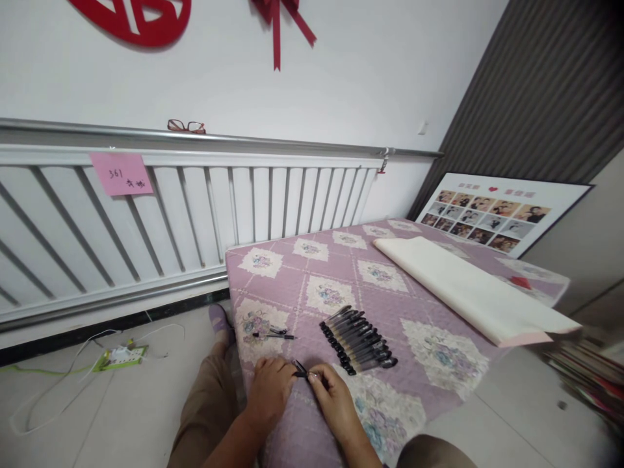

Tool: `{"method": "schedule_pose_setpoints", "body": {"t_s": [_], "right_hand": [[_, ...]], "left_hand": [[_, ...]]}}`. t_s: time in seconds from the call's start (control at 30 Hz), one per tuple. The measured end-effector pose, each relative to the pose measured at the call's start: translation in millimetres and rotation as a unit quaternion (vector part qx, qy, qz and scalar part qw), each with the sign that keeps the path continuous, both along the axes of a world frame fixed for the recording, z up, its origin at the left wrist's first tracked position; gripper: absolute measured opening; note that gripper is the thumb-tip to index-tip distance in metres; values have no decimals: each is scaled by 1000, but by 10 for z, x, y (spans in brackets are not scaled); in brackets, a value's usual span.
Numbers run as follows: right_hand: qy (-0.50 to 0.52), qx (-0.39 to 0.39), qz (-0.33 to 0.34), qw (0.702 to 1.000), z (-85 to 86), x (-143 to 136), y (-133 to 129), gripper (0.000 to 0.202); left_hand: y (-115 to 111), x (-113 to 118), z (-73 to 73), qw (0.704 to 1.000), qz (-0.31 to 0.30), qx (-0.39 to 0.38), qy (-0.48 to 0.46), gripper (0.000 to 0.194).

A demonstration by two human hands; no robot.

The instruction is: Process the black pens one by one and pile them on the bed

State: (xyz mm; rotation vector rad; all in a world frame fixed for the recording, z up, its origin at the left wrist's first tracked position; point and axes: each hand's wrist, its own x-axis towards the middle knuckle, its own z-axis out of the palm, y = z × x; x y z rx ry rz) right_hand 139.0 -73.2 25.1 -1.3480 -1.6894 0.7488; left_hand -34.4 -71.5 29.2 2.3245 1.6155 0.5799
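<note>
Close to the near edge of the bed-like surface, my left hand (270,389) and my right hand (335,398) meet around a small black pen (301,372). My right thumb and index finger pinch one end. Curled fingers of my left hand close on the other end, partly hiding it. Just right of my hands lies a row of several black-capped gel pens (358,341), side by side at a slant. Loose dark pen pieces (275,335) rest on the cloth beyond my left hand.
A purple floral cover (292,286) spreads under everything. At right lies a cream roll or folded sheet (453,286), with a photo board (487,211) behind it. A white radiator (273,201) lines the wall. On the floor at left sits a power strip (121,355) with cables.
</note>
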Motion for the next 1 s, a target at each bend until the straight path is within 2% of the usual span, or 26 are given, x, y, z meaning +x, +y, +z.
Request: {"method": "schedule_pose_setpoints", "body": {"t_s": [0.17, 0.3, 0.43, 0.57, 0.7, 0.9, 1.0], "right_hand": [[43, -13, -1, 999, -12, 40, 8, 16], [80, 0, -48, 996, -78, 36, 31, 20], [60, -8, -31, 998, -111, 17, 32, 25], [33, 15, -60, 998, -116, 12, 19, 26], [-23, 34, -75, 996, -101, -3, 0, 24], [-196, 53, -50, 978, -10, -124, 26, 20], [-227, 56, -50, 971, 11, -151, 57, 15]], "left_hand": [[10, -2, -23, 1000, 5, 7, -10, 24], [4, -6, -37, 1000, 18, 6, -21, 24], [3, -11, -58, 1000, 18, 9, -20, 22], [22, -11, -94, 999, 39, 11, -19, 24], [36, -9, -96, 998, 55, 14, -22, 24], [39, -21, -89, 997, 68, 14, -38, 24], [43, -28, -96, 996, 71, 13, -44, 24]]}}
